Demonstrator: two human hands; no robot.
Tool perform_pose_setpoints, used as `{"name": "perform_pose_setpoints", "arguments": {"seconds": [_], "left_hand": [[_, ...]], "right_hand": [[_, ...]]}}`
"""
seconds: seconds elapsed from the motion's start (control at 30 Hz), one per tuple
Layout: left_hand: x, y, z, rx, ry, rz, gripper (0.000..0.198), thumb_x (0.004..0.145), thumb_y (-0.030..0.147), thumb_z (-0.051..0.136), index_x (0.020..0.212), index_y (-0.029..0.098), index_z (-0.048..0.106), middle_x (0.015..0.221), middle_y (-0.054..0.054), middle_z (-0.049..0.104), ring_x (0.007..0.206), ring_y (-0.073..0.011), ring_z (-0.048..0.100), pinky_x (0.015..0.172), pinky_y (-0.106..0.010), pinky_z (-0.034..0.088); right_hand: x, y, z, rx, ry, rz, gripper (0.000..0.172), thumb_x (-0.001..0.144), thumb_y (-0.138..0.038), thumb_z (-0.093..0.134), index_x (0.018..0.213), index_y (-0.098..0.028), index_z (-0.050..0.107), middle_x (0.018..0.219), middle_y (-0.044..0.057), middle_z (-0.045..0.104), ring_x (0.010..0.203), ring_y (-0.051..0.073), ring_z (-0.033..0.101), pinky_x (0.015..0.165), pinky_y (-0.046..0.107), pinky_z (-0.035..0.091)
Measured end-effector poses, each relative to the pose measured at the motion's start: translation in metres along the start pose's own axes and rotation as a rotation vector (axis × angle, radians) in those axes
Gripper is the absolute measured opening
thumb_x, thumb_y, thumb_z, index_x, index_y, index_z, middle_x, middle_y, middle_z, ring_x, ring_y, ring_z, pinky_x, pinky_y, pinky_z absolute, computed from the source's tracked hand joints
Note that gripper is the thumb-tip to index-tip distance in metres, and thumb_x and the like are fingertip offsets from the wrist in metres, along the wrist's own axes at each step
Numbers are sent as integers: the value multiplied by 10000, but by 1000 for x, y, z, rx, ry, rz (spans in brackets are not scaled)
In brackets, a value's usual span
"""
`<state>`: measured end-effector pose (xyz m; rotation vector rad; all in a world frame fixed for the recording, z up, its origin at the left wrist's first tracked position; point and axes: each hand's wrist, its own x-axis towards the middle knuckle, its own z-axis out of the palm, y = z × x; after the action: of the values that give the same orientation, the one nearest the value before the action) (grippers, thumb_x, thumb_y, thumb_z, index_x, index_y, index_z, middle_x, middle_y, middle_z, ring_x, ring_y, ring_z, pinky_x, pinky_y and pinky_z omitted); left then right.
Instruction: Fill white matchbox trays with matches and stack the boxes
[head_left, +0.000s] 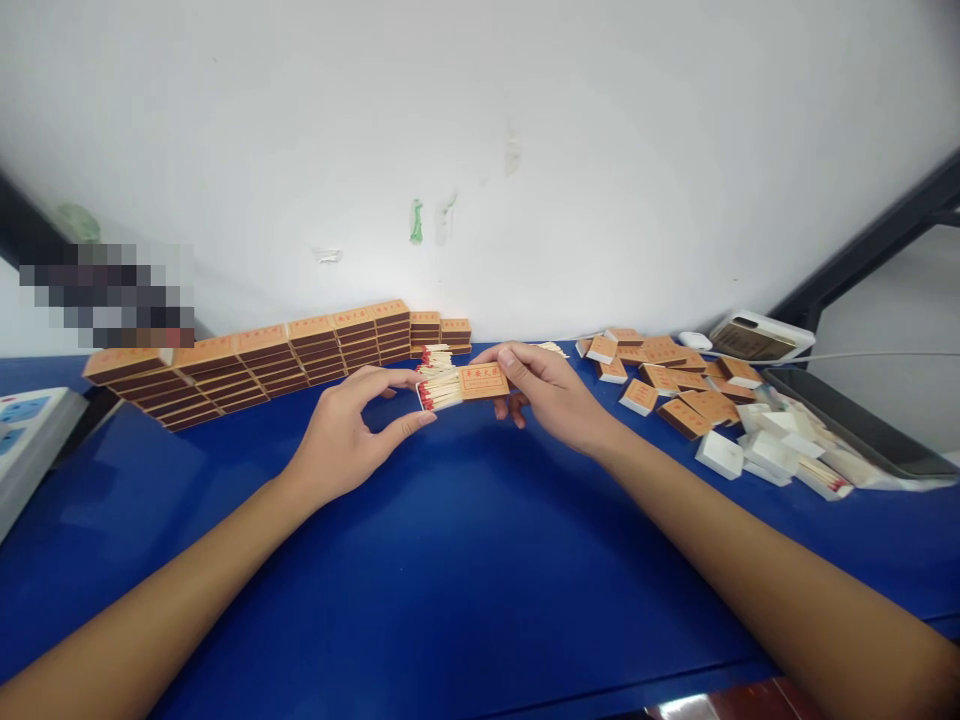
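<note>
At the fingertips, the thumb and index finger of the left hand (345, 430) are spread in a wide C around the exposed end of a small white tray (450, 404) of thin card. They seem to touch its corners, but whether they press on it, I cannot tell. The tray carries many pale wooden matches with red heads (439, 386), and the heads point to the left. The right hand (555, 395) grips an orange-brown cardboard sleeve with red print (484, 381): its thumb lies flat on the top, and its other fingers bend below.

The tray sticks out from the left end of the sleeve, so I see the matchbox partly open, between the two hands, over a glossy blue tabletop (450, 560). To do this step well, I would hold the sleeve without squeezing, keep the tray in one line with it, and push the tray's end evenly, with no match standing above the rim. A crooked push could bend the card or catch a match.

Farther out, a long row of stacked orange-and-brown matchboxes (300, 360) stands at the left, near the white wall (480, 130). At the right I see a loose heap of orange-brown sleeves (664, 382) and, nearer to me, several plain white trays (772, 455).
</note>
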<state>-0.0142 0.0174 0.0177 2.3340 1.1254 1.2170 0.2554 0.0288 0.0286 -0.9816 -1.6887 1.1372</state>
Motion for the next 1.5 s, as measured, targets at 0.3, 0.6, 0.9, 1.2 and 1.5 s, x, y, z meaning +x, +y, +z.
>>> {"name": "perform_pose_setpoints", "arguments": {"seconds": [0.3, 0.6, 0.9, 1.2, 1.5], "left_hand": [[-1, 5, 2, -19, -135, 72, 388, 967, 314, 731, 1345, 235, 689, 1182, -54, 739, 1044, -207, 663, 951, -350, 544], [-1, 1, 4, -58, -137, 76, 385, 965, 316, 761, 1339, 236, 717, 1136, -47, 758, 1028, -208, 673, 926, -334, 541], [-9, 8, 8, -89, -56, 133, 646, 787, 448, 905, 1375, 273, 702, 1078, -32, 777, 994, -204, 715, 949, -336, 572], [-10, 22, 8, -69, -42, 107, 600, 812, 414, 907, 1355, 268, 695, 1037, -15, 789, 958, -191, 736, 930, -311, 580], [-9, 14, 9, -71, -29, 34, 578, 850, 483, 863, 1359, 281, 678, 1102, -22, 818, 1040, -226, 775, 1001, -353, 580]], "right_hand": [[-1, 1, 2, 4, -42, -14, 508, 1024, -664, 532, 1078, -181, 682, 702, 1, 631, 590, 137, 631, 434, 219, 485], [-3, -3, 5, 8, -42, 11, 490, 1029, -654, 527, 1043, -185, 668, 750, 6, 637, 593, 129, 626, 436, 219, 485], [-12, -6, 28, 281, 34, 191, 320, 1062, -489, 496, 1063, -202, 638, 739, -1, 661, 539, 124, 614, 415, 209, 439], [-11, -8, 30, 298, 23, 295, 317, 1063, -447, 487, 966, -185, 637, 651, -8, 626, 494, 105, 557, 388, 181, 348], [-13, -12, 31, 239, -9, 244, 387, 1031, -556, 560, 1022, -183, 666, 668, -16, 632, 514, 102, 573, 398, 178, 350]]}}
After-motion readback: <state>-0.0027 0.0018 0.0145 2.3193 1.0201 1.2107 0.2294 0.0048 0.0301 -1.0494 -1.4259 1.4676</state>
